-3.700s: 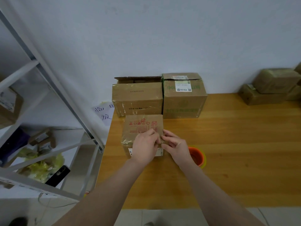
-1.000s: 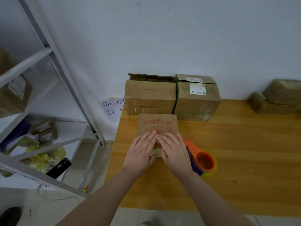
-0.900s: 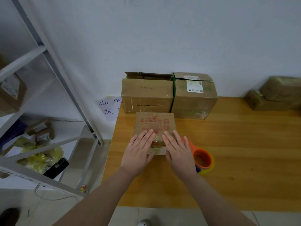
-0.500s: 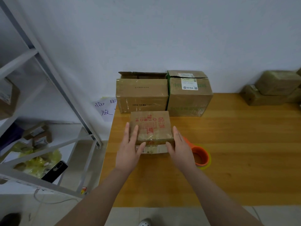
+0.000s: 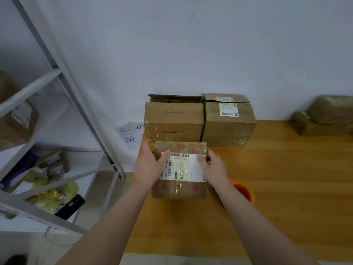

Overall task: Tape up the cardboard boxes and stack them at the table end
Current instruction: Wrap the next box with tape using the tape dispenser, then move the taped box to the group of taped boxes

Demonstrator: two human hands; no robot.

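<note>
Right now the small box (image 5: 179, 189) is mid-frame, clamped between both hands, with its label (image 5: 183, 167) facing the camera. I can't tell if its lower edge touches the counter (image 5: 286, 178). The left hand (image 5: 150, 166) wraps the left side, thumb on the label. The right hand (image 5: 214, 169) wraps the right side, so both grips are closed on the box. The shown face is near square, with no clear long axis.

A big box (image 5: 173, 123) and a second big box (image 5: 229, 121) stand just beyond, upper centre, likely the stack spot. Both hands are equally near them. The forearms reach up from the lower frame and converge. An orange tape roll (image 5: 243, 192) sits right of the small box, half hidden.
</note>
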